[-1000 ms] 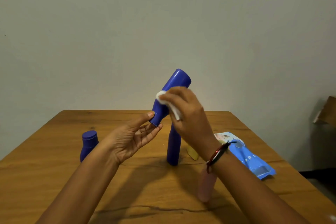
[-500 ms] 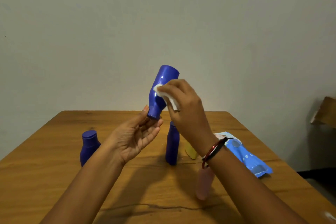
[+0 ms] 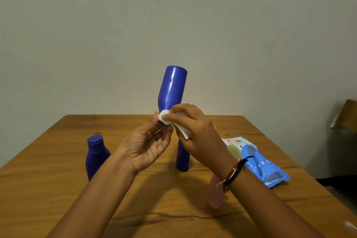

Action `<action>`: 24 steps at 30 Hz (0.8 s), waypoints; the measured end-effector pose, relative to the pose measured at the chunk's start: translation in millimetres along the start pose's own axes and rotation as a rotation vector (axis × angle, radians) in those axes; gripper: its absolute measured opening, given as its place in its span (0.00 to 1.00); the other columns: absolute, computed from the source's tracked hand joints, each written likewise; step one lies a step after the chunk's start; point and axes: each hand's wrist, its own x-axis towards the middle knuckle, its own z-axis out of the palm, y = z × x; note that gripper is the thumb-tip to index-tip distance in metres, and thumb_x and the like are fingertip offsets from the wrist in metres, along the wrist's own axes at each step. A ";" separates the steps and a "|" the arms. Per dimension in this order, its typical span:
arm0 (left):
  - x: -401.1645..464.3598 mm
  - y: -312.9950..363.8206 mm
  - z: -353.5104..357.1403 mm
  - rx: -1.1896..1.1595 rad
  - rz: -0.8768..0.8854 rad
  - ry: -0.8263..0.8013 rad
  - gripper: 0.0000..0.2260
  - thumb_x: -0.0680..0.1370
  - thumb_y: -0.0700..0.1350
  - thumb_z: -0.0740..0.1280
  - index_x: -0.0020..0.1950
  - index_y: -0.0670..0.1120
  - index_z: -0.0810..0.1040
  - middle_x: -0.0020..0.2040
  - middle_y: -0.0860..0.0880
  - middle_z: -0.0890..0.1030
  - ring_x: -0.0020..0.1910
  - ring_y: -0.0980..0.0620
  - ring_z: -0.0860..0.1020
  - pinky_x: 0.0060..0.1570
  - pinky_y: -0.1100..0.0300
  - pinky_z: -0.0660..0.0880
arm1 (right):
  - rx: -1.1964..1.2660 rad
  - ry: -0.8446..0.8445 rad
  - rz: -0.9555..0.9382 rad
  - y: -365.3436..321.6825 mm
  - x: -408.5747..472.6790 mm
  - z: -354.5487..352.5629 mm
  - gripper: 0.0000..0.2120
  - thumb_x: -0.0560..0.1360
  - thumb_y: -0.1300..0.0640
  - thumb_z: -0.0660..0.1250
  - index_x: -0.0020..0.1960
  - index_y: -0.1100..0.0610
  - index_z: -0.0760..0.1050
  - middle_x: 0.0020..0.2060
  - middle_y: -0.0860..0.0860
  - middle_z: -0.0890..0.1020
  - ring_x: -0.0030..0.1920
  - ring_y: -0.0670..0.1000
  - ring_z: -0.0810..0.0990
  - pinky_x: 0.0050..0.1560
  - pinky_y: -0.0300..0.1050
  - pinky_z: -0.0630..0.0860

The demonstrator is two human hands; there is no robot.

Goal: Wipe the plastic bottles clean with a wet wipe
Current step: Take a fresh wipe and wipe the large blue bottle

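A wooden table (image 3: 58, 189) fills the lower part of the view, set against a plain pale wall (image 3: 173, 15). Above it, between both hands, a blue plastic bottle (image 3: 172, 88) is held upside down and nearly upright, its flat base pointing up and its cap end down among the fingers. The left hand (image 3: 146, 147) is turned palm up with its fingertips curled round the cap end of that bottle, gripping it from below. The right hand (image 3: 195, 135) pinches a folded white wet wipe (image 3: 173, 123) against the bottle's neck, thumb and fingers closed on the cloth; a red and black bracelet (image 3: 232, 173) sits on that wrist. On the table to the left stands a second blue bottle (image 3: 95, 154), cap up, partly behind the left forearm. A third blue bottle (image 3: 182, 158) stands behind the hands near the table's middle, its top hidden. To the right lies a blue wet-wipe packet (image 3: 264, 168), flat on the wood. A pale pink bottle (image 3: 214, 195) stands under the right wrist, blurred, and a small yellowish object (image 3: 234, 151), possibly another bottle, shows just beyond the wrist.
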 end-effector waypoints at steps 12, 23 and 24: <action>-8.3 14.3 -5.0 0.770 0.648 0.141 0.15 0.68 0.52 0.69 0.53 0.49 0.81 0.49 0.50 0.83 0.49 0.55 0.83 0.42 0.66 0.79 | 0.031 0.134 0.030 -2.2 17.1 -8.9 0.18 0.69 0.70 0.70 0.59 0.62 0.78 0.54 0.58 0.79 0.55 0.56 0.78 0.56 0.44 0.75; -27.5 19.3 5.2 1.215 1.080 0.122 0.23 0.71 0.41 0.74 0.63 0.52 0.71 0.51 0.54 0.80 0.52 0.60 0.80 0.46 0.71 0.76 | 0.173 0.139 0.087 -21.2 31.1 0.1 0.15 0.73 0.66 0.68 0.59 0.61 0.78 0.54 0.55 0.79 0.54 0.47 0.74 0.53 0.31 0.70; -28.5 18.8 6.2 1.215 1.098 0.100 0.24 0.71 0.39 0.74 0.63 0.52 0.69 0.51 0.53 0.80 0.53 0.59 0.80 0.47 0.70 0.76 | 0.198 0.142 0.104 -22.5 33.9 -1.4 0.15 0.73 0.65 0.68 0.59 0.60 0.78 0.54 0.55 0.79 0.54 0.45 0.73 0.52 0.30 0.70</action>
